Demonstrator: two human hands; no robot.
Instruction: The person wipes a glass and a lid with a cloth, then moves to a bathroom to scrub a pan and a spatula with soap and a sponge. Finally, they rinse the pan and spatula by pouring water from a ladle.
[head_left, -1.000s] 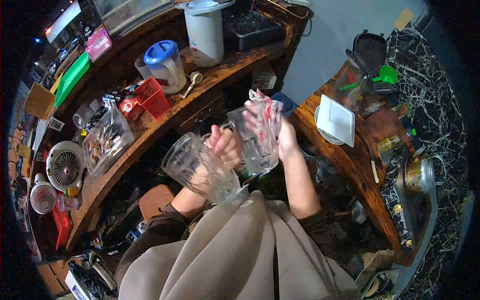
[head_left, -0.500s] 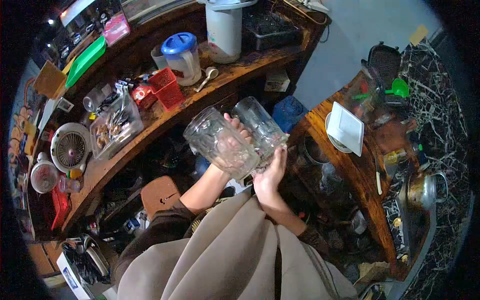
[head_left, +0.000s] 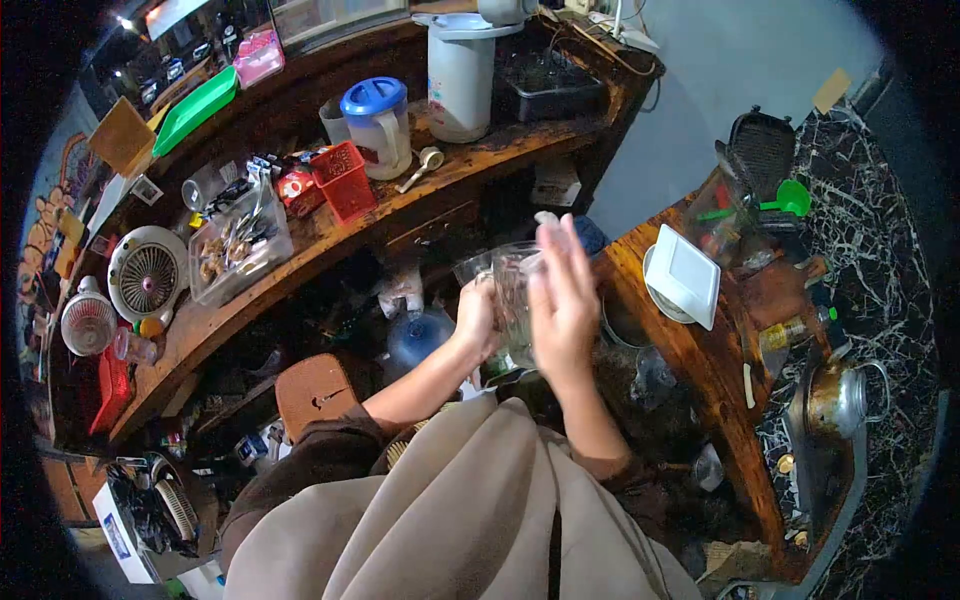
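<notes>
In the middle of the head view, two clear glass mugs are close together and partly hidden by my hands. My left hand is closed around the glass on its left side; the exact grip is hidden. Against the right side of the glass is my right hand, its fingers stretched upward and nearly straight. A small whitish shape shows by the right fingertips, too blurred to name.
A curved wooden counter holds a blue-lidded pitcher, a red basket, a cutlery box and a fan. On the right wooden counter sit a white square lid and a metal pot.
The mugs have turned more upright and shifted slightly right and lower. My right hand has risen from beneath them to their right side, with its fingers straightened. The view has shifted slightly.
</notes>
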